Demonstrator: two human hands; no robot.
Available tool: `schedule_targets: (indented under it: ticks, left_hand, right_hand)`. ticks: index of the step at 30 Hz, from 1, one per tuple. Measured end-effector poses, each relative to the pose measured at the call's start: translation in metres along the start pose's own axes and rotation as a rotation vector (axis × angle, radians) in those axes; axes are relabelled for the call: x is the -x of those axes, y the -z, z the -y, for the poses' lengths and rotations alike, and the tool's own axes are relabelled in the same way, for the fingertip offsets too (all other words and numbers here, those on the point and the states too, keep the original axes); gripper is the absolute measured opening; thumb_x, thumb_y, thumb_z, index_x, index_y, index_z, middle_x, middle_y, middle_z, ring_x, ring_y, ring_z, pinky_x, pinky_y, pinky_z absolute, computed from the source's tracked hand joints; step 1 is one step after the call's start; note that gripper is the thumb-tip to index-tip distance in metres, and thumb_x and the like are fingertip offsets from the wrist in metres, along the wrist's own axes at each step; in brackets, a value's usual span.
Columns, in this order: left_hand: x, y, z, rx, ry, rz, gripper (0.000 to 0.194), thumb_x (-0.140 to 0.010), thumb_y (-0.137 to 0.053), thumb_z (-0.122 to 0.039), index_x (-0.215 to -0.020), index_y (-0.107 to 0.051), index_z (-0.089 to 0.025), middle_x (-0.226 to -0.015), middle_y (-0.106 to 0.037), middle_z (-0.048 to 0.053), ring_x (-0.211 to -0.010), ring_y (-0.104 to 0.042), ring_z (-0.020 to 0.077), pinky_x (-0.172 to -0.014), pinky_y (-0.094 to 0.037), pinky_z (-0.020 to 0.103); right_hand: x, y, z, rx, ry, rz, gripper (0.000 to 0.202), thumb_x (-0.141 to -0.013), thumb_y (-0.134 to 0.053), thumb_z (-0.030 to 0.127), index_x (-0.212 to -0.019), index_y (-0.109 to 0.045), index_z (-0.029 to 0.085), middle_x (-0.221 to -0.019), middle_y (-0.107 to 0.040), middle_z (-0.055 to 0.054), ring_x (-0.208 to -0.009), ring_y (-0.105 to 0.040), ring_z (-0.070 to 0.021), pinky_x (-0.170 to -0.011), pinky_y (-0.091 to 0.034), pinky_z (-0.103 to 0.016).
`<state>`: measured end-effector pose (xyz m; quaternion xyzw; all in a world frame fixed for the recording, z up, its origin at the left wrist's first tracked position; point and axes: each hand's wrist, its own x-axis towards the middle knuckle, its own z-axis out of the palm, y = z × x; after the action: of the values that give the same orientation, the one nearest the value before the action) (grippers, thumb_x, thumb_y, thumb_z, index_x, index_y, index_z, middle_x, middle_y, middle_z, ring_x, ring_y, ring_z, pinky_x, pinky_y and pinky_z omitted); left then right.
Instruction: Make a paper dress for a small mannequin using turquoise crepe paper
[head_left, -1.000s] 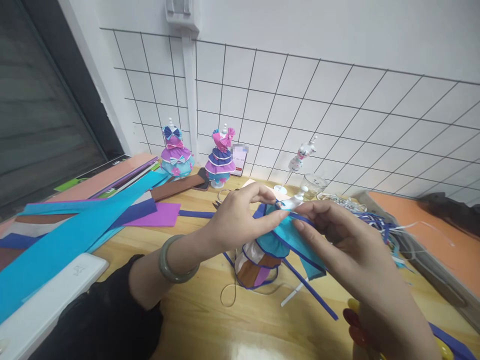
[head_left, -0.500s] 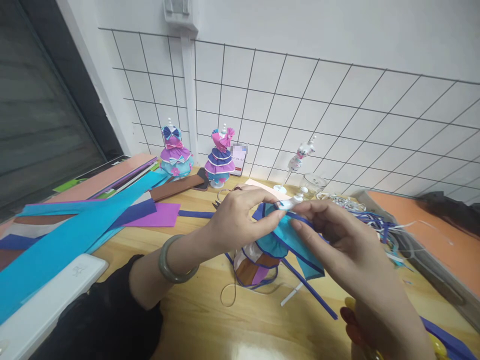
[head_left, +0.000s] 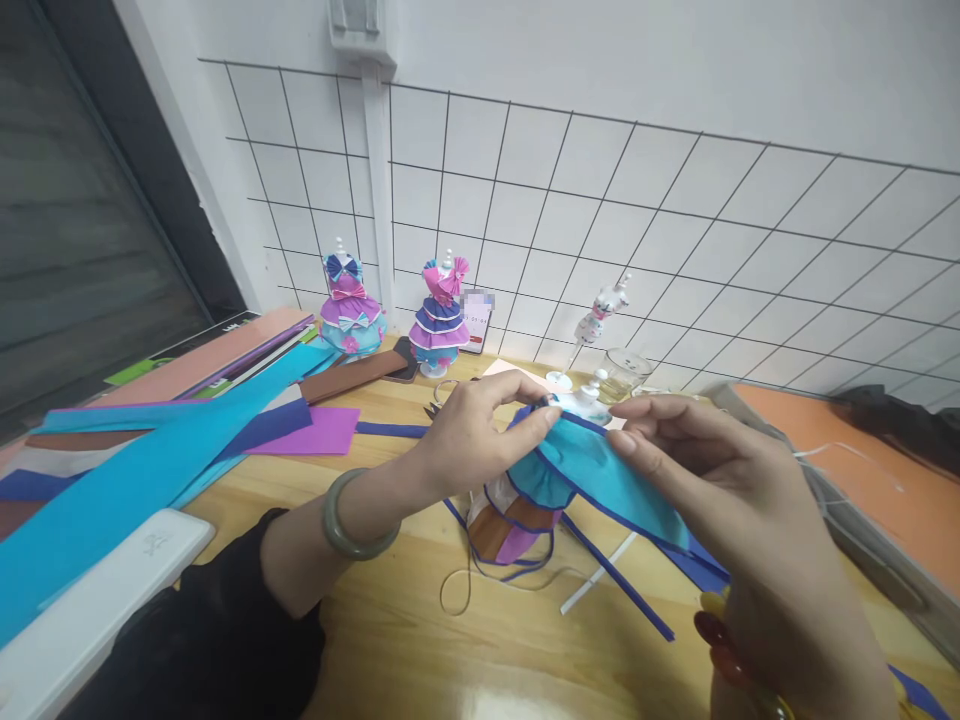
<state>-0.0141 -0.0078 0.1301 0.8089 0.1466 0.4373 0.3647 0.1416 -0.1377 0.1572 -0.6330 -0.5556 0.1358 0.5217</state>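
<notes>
Our right hand (head_left: pixel 735 490) has shifted outward along the turquoise fabric piece (head_left: pixel 600 470), and the panel now fans wider across the front of the small white dress form (head_left: pixel 589 402), baring more of its knobbed neck. For our work, this sets the blue-bound top edge nearly straight between the two hands, close against the bodice. Our left hand (head_left: pixel 472 430) has barely moved: its grip pinches that edge between thumb and forefinger, and our right grip pinches the same edge farther along.

The panel looks thin and matte, with a smooth face and a long curved lower border. Below it, the tiered skirt (head_left: pixel 501 540) stacks puffy, gathered layers in turquoise, white, brown and purple, each rimmed in dark blue. The form leans to our right above the wooden table (head_left: pixel 390 640), where a flat navy strip (head_left: pixel 615 578) crosses a narrow white strip (head_left: pixel 589 583) and a thin cord (head_left: pixel 454 610) curls loosely.
</notes>
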Motion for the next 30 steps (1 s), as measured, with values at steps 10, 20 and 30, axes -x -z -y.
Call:
schedule_targets:
  ticks: [10,20,30]
  left_hand:
    - [0.002,-0.002,0.002,-0.012,-0.03,-0.001,0.017,-0.084,-0.06,-0.031,-0.092,-0.066,-0.017,-0.092,-0.071,0.004,-0.088,-0.065,0.0169,-0.081,-0.052,0.031]
    - [0.002,0.0,0.002,0.046,0.015,0.079,0.017,-0.087,-0.058,-0.032,-0.095,-0.065,-0.018,-0.096,-0.07,0.004,-0.091,-0.064,0.0161,-0.079,-0.05,0.029]
    - [0.002,0.0,0.002,0.06,0.008,0.073,0.016,-0.086,-0.059,-0.03,-0.093,-0.065,-0.017,-0.094,-0.07,0.004,-0.089,-0.063,0.0159,-0.079,-0.049,0.029]
  right_hand:
    - [-0.001,0.0,0.002,0.031,-0.114,0.166,0.024,-0.079,-0.069,0.046,-0.08,-0.07,0.022,-0.068,-0.068,-0.001,-0.057,-0.061,-0.0133,-0.048,-0.05,-0.022]
    - [0.001,0.003,0.006,0.198,-0.065,0.091,0.027,-0.08,-0.065,0.048,-0.075,-0.07,0.022,-0.063,-0.065,-0.001,-0.051,-0.054,-0.0122,-0.043,-0.042,-0.022]
    - [0.006,-0.001,0.022,0.362,-0.011,0.02,0.024,-0.086,-0.057,0.042,-0.073,-0.063,0.023,-0.063,-0.062,0.001,-0.054,-0.055,-0.0131,-0.047,-0.04,-0.024]
